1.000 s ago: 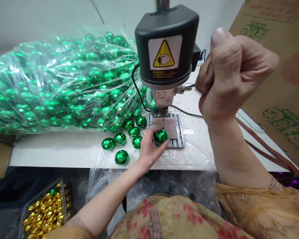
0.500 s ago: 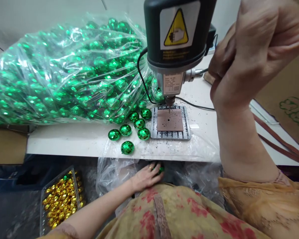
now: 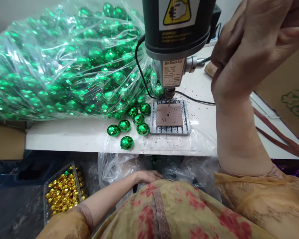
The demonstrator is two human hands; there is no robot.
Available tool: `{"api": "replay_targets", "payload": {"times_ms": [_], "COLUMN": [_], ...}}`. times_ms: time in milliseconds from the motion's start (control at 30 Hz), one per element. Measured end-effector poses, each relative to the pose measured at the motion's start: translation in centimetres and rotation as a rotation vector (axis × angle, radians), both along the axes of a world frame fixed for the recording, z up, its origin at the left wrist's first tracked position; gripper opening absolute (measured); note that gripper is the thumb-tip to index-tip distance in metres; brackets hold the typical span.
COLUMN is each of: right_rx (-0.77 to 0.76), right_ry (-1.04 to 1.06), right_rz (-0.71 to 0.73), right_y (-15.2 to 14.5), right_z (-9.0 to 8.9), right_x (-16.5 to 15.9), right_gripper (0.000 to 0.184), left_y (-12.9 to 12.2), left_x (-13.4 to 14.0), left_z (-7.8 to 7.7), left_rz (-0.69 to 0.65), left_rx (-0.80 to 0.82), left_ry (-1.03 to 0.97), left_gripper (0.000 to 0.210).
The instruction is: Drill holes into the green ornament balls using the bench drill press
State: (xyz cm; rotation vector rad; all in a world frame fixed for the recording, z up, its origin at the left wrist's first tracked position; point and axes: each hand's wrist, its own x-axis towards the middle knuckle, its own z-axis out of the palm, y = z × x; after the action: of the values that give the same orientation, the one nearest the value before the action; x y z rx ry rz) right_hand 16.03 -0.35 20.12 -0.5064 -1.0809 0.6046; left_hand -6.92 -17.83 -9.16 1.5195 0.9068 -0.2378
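I can read "Mini Bench Drill" on the pale label [image 3: 172, 73] of the drill [image 3: 178, 47], and "Attention" under the yellow warning sign [image 3: 178, 12]; the smaller print is beyond me. I have the right hand [image 3: 250, 44] curled round the drill's lever [image 3: 204, 61], fingers folded in. My left hand [image 3: 149, 176] is low, below the table [image 3: 64, 136] edge; its fingertips are hidden, so I cannot tell whether it is spread or pinching anything. Several loose green balls [image 3: 138, 119] lie left of the metal base plate [image 3: 169, 130], near the bulging plastic bag [image 3: 64, 66].
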Motion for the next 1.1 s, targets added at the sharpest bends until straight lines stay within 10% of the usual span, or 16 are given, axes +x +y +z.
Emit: {"api": "replay_targets", "payload": {"times_ms": [167, 300, 500, 767, 1100], "right_rx": [0.287, 0.277, 0.338, 0.422, 0.347], "right_ry": [-0.12, -0.083, -0.022, -0.006, -0.046], "right_rz": [-0.355, -0.357, -0.309, -0.309, -0.369], "right_y": [0.9, 0.5, 0.4, 1.3, 0.7], "right_z": [-1.0, -0.9, -0.8, -1.0, -0.8], "right_x": [-0.1, -0.6, -1.0, -1.0, -1.1], "right_gripper": [0.055, 0.055, 0.046, 0.048, 0.054], "left_y": [-0.3, 0.0, 5.5, 8.4, 9.7], "left_x": [0.5, 0.9, 0.9, 0.6, 1.9], "left_z": [3.3, 9.8, 14.6, 12.8, 12.4], "left_rz": [-0.042, -0.097, 0.392, 0.283, 1.031], "left_rx": [0.175, 0.815, 1.499, 1.374, 0.65], "left_ry": [0.076, 0.176, 0.453, 0.5, -0.49], "left_gripper": [0.017, 0.019, 0.022, 0.039, 0.041]}}
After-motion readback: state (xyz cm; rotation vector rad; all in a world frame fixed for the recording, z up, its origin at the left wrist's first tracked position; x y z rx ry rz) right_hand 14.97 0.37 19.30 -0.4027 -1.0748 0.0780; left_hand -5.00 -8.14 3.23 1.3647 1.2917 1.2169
